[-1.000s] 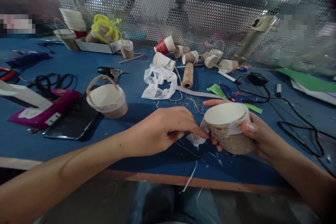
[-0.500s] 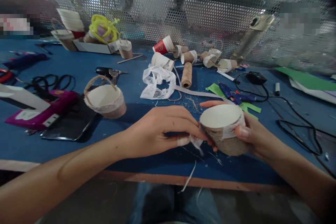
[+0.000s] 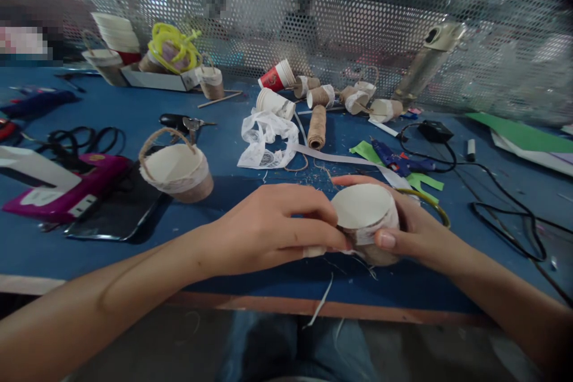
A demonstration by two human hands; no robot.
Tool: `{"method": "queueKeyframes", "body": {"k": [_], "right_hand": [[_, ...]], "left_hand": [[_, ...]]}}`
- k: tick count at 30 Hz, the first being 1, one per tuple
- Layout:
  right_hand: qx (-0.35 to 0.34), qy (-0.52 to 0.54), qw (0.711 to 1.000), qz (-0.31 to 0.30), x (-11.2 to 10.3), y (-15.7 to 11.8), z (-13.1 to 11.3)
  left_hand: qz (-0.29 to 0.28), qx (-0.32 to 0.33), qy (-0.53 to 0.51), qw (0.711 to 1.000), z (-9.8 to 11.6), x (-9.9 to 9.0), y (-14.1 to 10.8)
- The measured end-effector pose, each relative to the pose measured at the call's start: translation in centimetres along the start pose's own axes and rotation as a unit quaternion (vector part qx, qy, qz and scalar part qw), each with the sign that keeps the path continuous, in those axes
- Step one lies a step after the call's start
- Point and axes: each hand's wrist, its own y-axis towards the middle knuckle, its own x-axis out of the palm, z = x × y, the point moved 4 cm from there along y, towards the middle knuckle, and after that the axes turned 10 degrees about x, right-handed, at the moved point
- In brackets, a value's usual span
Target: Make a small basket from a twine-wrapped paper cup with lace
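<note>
A paper cup [image 3: 363,206] wrapped in brown twine is held upright above the table's front part. My right hand [image 3: 418,227] wraps its right side, thumb on the front and fingers behind. Round the cup's upper part runs a white lace band [image 3: 367,235]. My left hand [image 3: 280,224] is closed in a pinch at the cup's left side, holding the loose end of that lace; its fingertips are partly hidden. A light bandage is on the left thumb. To the left stands a finished-looking twine cup basket [image 3: 176,170] with a handle and lace rim.
Behind the hands lie a lace heap [image 3: 268,143], a twine roll [image 3: 317,128] and a blue glue gun [image 3: 400,161] with its cord. A phone [image 3: 116,209] and a purple device [image 3: 67,191] are at left. More cups [image 3: 277,76] stand along the mesh screen [image 3: 250,24].
The cup has shifted left and slightly turned in my right hand. My left fingers have brought the dangling lace end up against the cup's side. A yellowish ring shows behind my right hand.
</note>
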Motion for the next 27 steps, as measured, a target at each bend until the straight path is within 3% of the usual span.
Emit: {"method": "queueKeyframes", "body": {"k": [6,12,22,25,27], "right_hand": [[-0.018,-0.052,0.998,0.023,0.3,-0.1,-0.2],[0.007,-0.043,0.999,0.013,1.0,-0.2,-0.2],[0.016,-0.015,1.0,0.002,1.6,-0.3,-0.3],[0.016,0.003,1.0,0.004,1.8,-0.2,-0.4],[0.01,0.0,1.0,0.007,1.9,-0.2,-0.5]], "left_hand": [[-0.017,-0.007,0.042,0.999,0.2,0.3,0.2],[0.004,-0.163,-0.006,0.987,-0.3,0.5,0.2],[0.016,-0.223,-0.061,0.973,-0.5,0.6,0.1],[-0.002,-0.183,-0.037,0.982,-0.6,0.7,0.0],[-0.021,-0.075,0.004,0.997,-0.2,0.8,0.2]]}}
